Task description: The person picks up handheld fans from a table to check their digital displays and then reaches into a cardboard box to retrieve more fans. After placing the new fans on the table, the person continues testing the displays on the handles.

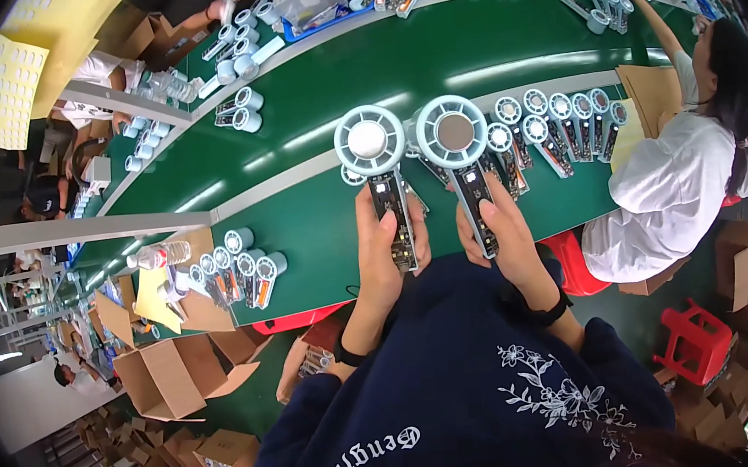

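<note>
My left hand (387, 249) grips the handle of a pale blue handheld fan (370, 140), its round head up and an open circuit board showing along the handle. My right hand (505, 235) holds a second fan of the same kind (452, 131) beside it, thumb pressed on its board. The two round heads sit side by side above the green table (318, 231). Behind them a row of several similar fans (555, 125) lies flat on the table.
A person in a white shirt (672, 181) sits at my right; another person's arm (649, 13) reaches over the far belt. More fan parts (245, 271) lie at my left. Cardboard boxes (169, 377) and red stools (695, 340) stand on the floor.
</note>
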The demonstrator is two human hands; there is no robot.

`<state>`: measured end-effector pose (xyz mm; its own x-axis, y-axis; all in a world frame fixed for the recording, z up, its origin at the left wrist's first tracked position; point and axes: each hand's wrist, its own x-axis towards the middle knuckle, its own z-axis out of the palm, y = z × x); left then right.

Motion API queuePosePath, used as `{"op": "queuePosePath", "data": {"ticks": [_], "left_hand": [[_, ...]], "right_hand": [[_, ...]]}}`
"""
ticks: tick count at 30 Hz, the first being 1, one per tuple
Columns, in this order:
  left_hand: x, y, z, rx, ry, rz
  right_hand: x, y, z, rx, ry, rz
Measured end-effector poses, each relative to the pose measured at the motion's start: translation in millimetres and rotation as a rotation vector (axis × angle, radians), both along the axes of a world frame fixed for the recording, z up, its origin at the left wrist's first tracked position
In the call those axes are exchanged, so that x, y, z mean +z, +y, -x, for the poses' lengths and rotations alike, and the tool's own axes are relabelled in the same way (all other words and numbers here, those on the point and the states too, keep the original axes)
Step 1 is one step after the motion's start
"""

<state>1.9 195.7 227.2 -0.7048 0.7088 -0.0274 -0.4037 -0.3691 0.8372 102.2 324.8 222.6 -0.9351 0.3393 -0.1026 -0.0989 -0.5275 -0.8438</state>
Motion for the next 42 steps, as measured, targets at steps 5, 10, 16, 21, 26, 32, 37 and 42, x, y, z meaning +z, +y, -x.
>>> {"op": "queuePosePath", "data": {"ticks": [5, 10, 16, 21, 26, 32, 37, 42], "left_hand": [[-1.7, -0.8, -4.8, -0.023, -0.025, -0.021], [4.3, 4.4, -12.6, 0.012, 0.027, 0.092], [8.4, 6.3, -11.0, -0.029, -0.05, 0.049], [6.0, 6.6, -12.4, -0.004, -0.057, 0.047], [3.7, 6.3, -14.7, 0.014, -0.054, 0.073], [2.7, 4.7, -17.6, 0.027, -0.008, 0.092], [3.2, 5.6, -19.5, 0.055, 0.025, 0.116], [0.3, 4.0, -18.8, 0.067, 0.022, 0.107]], "right_hand": [[3.5, -4.0, -2.6, 0.008, -0.046, 0.002], [-0.1, -8.4, -5.3, -0.051, -0.024, -0.019], [3.1, -7.0, -5.9, -0.054, -0.023, 0.062], [0.9, -6.5, -6.7, -0.044, -0.046, 0.054], [-3.7, -6.6, -6.5, -0.04, -0.044, 0.004], [-3.3, -9.2, -6.7, -0.047, -0.035, -0.03], [-5.2, -8.6, -5.4, -0.038, -0.042, -0.038], [-9.0, -8.6, -4.5, -0.035, -0.028, -0.092]]}}
